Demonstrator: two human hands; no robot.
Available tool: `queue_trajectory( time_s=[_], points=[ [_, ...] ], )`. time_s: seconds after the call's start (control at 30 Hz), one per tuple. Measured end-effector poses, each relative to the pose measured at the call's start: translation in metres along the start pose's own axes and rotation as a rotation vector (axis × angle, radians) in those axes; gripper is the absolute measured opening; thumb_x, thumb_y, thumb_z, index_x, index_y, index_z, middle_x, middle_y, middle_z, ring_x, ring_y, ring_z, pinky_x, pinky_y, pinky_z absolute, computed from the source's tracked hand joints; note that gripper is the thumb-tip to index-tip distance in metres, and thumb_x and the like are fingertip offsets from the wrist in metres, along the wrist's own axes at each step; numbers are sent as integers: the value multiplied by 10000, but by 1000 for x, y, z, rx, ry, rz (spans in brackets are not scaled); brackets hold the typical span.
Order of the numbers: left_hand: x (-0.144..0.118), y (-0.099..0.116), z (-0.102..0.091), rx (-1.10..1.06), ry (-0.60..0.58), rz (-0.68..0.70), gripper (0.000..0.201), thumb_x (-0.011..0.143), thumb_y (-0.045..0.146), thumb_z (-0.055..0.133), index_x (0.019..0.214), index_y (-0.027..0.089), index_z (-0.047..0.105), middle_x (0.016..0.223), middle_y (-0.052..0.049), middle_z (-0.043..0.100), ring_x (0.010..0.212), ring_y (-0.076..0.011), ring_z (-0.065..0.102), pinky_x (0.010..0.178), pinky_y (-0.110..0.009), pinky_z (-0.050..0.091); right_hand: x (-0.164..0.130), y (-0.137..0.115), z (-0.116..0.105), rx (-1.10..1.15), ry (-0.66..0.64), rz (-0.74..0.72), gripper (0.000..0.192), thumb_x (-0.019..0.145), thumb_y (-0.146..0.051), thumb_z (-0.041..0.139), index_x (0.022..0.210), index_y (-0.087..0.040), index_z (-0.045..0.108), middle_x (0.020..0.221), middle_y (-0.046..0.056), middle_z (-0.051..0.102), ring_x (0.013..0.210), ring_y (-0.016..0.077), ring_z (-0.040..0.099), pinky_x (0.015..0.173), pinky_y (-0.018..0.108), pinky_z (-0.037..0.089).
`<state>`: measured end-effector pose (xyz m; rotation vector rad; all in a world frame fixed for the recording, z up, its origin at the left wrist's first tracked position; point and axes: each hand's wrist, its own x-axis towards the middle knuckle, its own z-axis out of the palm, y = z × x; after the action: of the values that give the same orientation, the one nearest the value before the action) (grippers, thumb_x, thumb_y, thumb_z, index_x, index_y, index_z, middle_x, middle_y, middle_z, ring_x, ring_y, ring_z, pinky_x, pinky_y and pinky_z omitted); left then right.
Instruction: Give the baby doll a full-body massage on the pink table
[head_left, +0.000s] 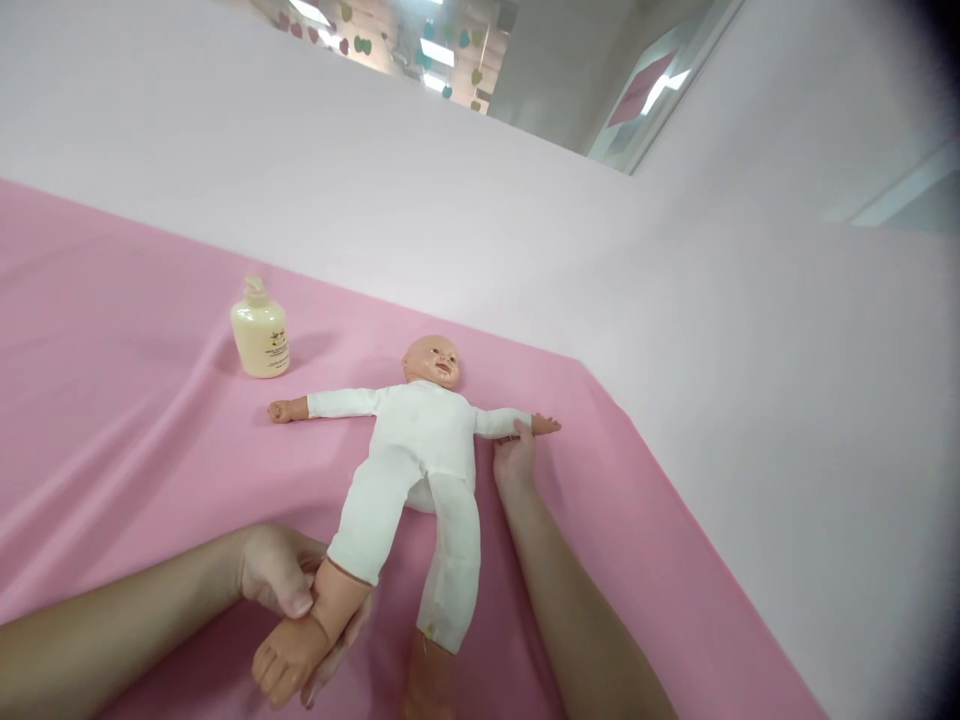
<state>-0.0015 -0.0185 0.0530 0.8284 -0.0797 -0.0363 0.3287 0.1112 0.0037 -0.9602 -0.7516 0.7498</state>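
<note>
Two hands work on a doll (420, 450) that lies on its back, arms out, on a pink sheet (112, 420). The left hand (281, 575) is wrapped around the doll's bare ankle, thumb on top, fingers under the foot. The right hand (514, 462) rests at the doll's outstretched arm, fingers touching the sleeve near the wrist. Behind the doll's other arm stands a cream bottle (260, 332).

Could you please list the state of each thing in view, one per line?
doll: lying face up on the pink sheet, arms spread.
bottle: upright, pump top on.
pink sheet: spread out, creased.
left hand: gripping the doll's ankle.
right hand: resting at the doll's wrist.
</note>
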Motion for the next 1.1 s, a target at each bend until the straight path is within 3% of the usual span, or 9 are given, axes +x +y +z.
queue_trajectory(
  time_s=[0.13, 0.3, 0.47, 0.53, 0.63, 0.77, 0.93, 1.0, 1.1],
  points=[
    [0, 0, 1, 0, 51, 34, 503, 618, 513, 786, 931, 151, 633, 712, -70, 648, 690, -262, 615, 691, -428, 497, -14, -12, 13, -28, -110, -5, 834, 783, -304, 563, 1494, -407, 139, 1484, 37, 396, 1229, 188, 541, 989, 450, 498],
    [-1, -8, -14, -42, 255, 240, 431, 726, 527, 634, 927, 145, 624, 621, -22, 579, 581, -176, 496, 729, -400, 459, -29, -12, 19, -260, -360, -95, 601, 784, -330, 623, 1362, -290, 460, 1360, 58, 536, 1222, 213, 542, 1086, 471, 420],
    [4, -8, -16, -154, 533, 351, 408, 772, 501, 585, 874, 110, 642, 577, -3, 523, 551, -132, 439, 704, -327, 433, -45, -25, 30, -580, -732, -430, 343, 834, -307, 610, 1173, -270, 644, 1259, 52, 622, 1273, 236, 499, 1182, 475, 285],
    [5, -7, -12, -205, 629, 345, 401, 750, 497, 612, 846, 109, 643, 561, -1, 514, 541, -126, 417, 659, -300, 414, -49, -32, 34, -625, -776, -525, 327, 863, -302, 569, 1177, -262, 647, 1241, 60, 630, 1251, 235, 516, 1183, 474, 279],
    [6, -7, -10, -222, 677, 339, 407, 732, 505, 625, 831, 111, 641, 546, 1, 509, 534, -124, 402, 627, -285, 396, -50, -36, 36, -634, -799, -552, 330, 871, -292, 551, 1184, -253, 645, 1244, 68, 627, 1235, 233, 529, 1171, 470, 298],
    [5, -13, -18, -135, 580, 319, 404, 775, 490, 565, 882, 108, 643, 584, -11, 541, 572, -142, 448, 670, -311, 415, -48, -29, 32, -537, -719, -448, 336, 828, -282, 628, 1162, -258, 658, 1239, 55, 639, 1251, 223, 520, 1176, 459, 295],
    [1, -17, -19, 3, 269, 186, 386, 735, 435, 626, 980, 137, 625, 687, -26, 634, 594, -182, 550, 691, -373, 469, -42, -18, 30, -180, -402, -109, 426, 763, -274, 646, 1188, -276, 624, 1239, 23, 643, 1167, 201, 580, 1110, 445, 401],
    [0, -14, -13, 13, 151, 78, 421, 673, 416, 729, 976, 143, 625, 720, -48, 668, 622, -215, 603, 685, -386, 491, -36, -16, 29, -65, -257, -51, 471, 736, -273, 611, 1206, -266, 594, 1213, 25, 647, 1088, 193, 614, 1060, 437, 450],
    [-3, -10, -6, 24, 63, -37, 466, 630, 392, 802, 994, 147, 646, 746, -63, 693, 707, -269, 661, 693, -404, 515, -23, -11, 22, 48, -78, 33, 548, 711, -273, 563, 1257, -273, 517, 1199, 30, 632, 1035, 185, 638, 969, 411, 512]
  ],
)
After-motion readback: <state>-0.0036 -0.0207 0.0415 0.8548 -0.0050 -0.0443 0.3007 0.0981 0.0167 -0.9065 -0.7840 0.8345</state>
